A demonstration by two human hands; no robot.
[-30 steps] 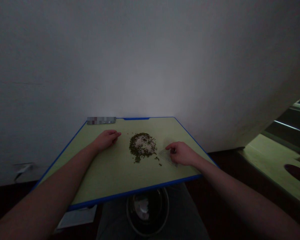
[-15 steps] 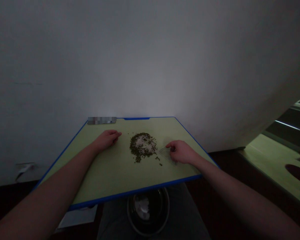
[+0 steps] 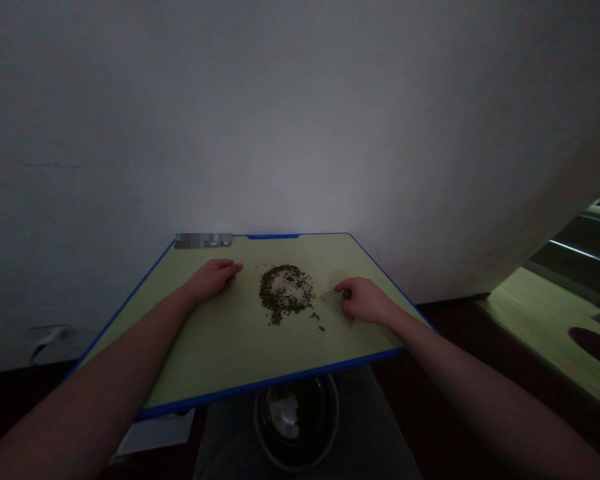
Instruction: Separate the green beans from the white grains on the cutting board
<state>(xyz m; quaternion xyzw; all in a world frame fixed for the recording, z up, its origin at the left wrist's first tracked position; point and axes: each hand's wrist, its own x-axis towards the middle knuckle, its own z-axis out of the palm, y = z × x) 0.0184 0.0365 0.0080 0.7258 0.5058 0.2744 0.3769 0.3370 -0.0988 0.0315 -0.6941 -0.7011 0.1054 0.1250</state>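
Evidently, the only change of note over the last second is at the right hand [image 3: 360, 300]: it has moved slightly toward the wall [image 3: 300, 133], and the clear piece [image 3: 333, 302] has shifted with it. That shared motion supports a finding that the thumb and fingers are closed on the piece, although the hand hides much of it. The heap [image 3: 286, 290], a mix of dark green and pale grains, shows no visible change, so in my judgement the shift alters only the piece's position, and the grains remain mixed.

Location: the heap lies on the counter [image 3: 215, 353], between the two hands; the curved edge of the clear piece stands just beside its right side, apparently without touching. The left hand [image 3: 215, 277] rests on the counter, well apart from the heap, fingers loosely curled; whether anything is inside cannot be determined.

Surroundings: a pixelated flat object [image 3: 203, 241] occupies the far left corner. A bowl [image 3: 321, 457] sits below the near edge, partly covered by the counter; its contents are too dark to identify. As to obstruction, stray grains [image 3: 321, 328] lie off the heap's near right side, close to the piece. Dim light limits finer detail.
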